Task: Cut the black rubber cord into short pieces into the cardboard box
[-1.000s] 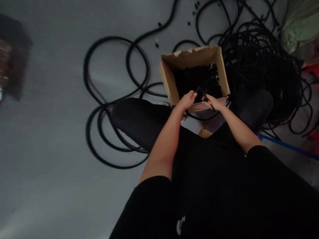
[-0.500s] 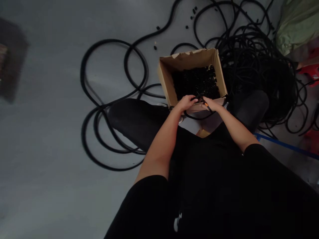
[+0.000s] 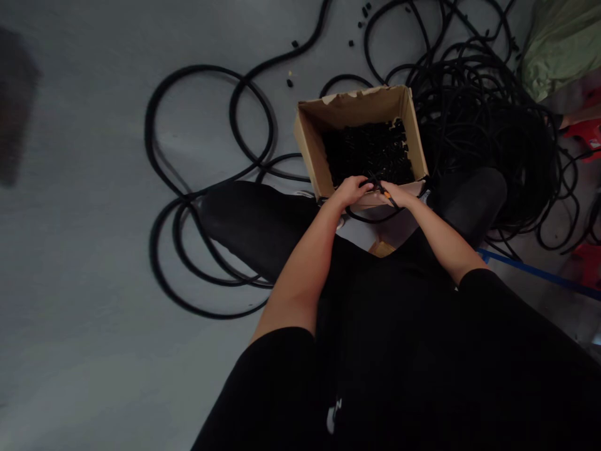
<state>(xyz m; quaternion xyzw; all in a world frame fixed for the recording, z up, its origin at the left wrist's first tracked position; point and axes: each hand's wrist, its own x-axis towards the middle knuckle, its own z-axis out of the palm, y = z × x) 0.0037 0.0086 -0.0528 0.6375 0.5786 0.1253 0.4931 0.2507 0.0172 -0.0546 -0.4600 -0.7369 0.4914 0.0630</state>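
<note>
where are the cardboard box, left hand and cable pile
Cardboard box [image 3: 310,144], head view, inner left wall
Left hand [image 3: 350,191], head view, back of hand
Black cable pile [image 3: 474,125], head view, upper coils

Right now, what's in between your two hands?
In the head view, a thin black cable with a small orange mark lies between the left hand and right hand.

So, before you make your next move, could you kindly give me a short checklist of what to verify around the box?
The left hand gripping the black tubing at the near rim of the cardboard box: ok.
The right hand pinching the orange piece: ok.
The orange piece seated firmly on the tubing: cannot tell.
All small black fittings inside the box: not ok, some lie loose on the grey floor.
</note>
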